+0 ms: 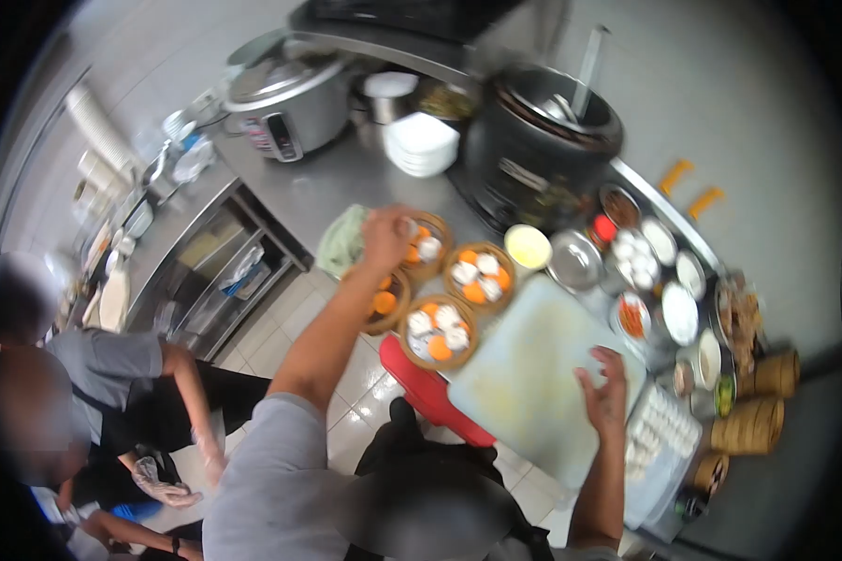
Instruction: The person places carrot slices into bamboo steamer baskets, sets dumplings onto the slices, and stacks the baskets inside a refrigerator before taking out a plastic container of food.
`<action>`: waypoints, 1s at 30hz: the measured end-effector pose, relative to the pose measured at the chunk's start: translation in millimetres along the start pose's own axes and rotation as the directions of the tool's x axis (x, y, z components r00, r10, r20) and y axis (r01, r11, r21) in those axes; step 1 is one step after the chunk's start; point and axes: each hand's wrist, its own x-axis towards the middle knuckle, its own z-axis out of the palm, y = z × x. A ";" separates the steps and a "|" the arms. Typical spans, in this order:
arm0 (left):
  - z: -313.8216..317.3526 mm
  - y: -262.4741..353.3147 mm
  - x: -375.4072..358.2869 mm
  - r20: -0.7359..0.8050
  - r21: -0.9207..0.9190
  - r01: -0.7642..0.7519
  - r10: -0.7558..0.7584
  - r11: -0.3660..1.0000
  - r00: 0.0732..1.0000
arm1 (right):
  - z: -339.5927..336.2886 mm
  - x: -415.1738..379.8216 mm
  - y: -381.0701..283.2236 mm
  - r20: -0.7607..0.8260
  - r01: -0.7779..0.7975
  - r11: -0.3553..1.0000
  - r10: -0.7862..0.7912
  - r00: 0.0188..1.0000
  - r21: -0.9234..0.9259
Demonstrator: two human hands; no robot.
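Note:
My left hand (386, 240) reaches over the back-left bamboo steamer basket (439, 224). Its fingers are curled together near the rim, and whatever they pinch is too blurred to name. White dumplings (428, 248) and round orange pieces lie in that basket. Several such baskets sit together; a front one (439, 334) and a right one (479, 278) hold the same white and orange items. Beside my left wrist lies a green cloth (344, 245). My right hand (608, 385) hovers above the right side of a pale cutting board (524, 365), fingers apart, holding nothing visible.
A large black soup pot (533, 150), stacked white bowls (421, 145) and a rice cooker (295, 103) line the back. Ingredient bowls (636, 260) and a dumpling tray (664, 435) stand right. A red stool (426, 393) is below the counter. Co-workers (112, 383) stand left.

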 end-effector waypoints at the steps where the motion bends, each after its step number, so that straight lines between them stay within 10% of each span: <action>1: -4.2 11.7 -5.3 0.026 0.013 -0.007 0.007 1.000 1.000 | -34.3 -28.6 26.1 -0.065 -0.134 0.990 0.131 0.989 -0.038; 4: 3.0 38.2 -23.5 0.240 0.176 -0.208 0.163 0.962 0.957 | -125.9 -119.0 98.8 -0.318 -0.450 0.890 0.408 0.856 -0.069; 9: 48.4 -46.4 -24.9 0.404 0.608 -0.207 -0.074 0.766 0.912 | -199.2 -235.1 174.1 -0.520 -0.682 0.704 0.513 0.683 -0.201; 11: 34.3 21.4 -29.3 0.242 0.370 0.012 -0.108 0.929 0.964 | -201.7 -269.8 201.1 -0.507 -0.547 0.820 0.403 0.762 -0.170; 14: 29.7 105.7 -34.1 0.182 0.233 -0.400 0.364 0.886 0.913 | -213.6 -275.9 192.3 -0.382 -0.680 0.727 0.605 0.698 -0.091; 18: 63.1 233.5 -101.0 0.254 -0.260 -0.033 0.102 0.965 0.962 | -202.0 -268.1 190.1 -0.147 -0.670 0.718 0.654 0.742 -0.186; 20: 92.0 283.0 -159.4 0.314 -0.337 -0.280 0.387 0.899 0.867 | -189.1 -252.2 169.0 -0.007 -0.588 0.781 0.600 0.800 -0.208; 22: 114.1 349.3 -225.2 0.462 -0.600 -0.193 0.533 0.777 0.709 | -177.7 -240.5 151.4 0.086 -0.474 0.783 0.548 0.832 -0.402; 27: 150.5 456.7 -332.9 0.701 -0.543 -0.393 0.658 0.743 0.275 | -155.9 -257.7 173.1 -0.003 -0.511 0.829 0.524 0.852 -0.226; 30: 181.8 474.1 -371.0 0.653 -0.464 -0.573 0.698 0.676 0.294 | -169.5 -265.5 174.5 -0.001 -0.518 0.844 0.523 0.852 -0.137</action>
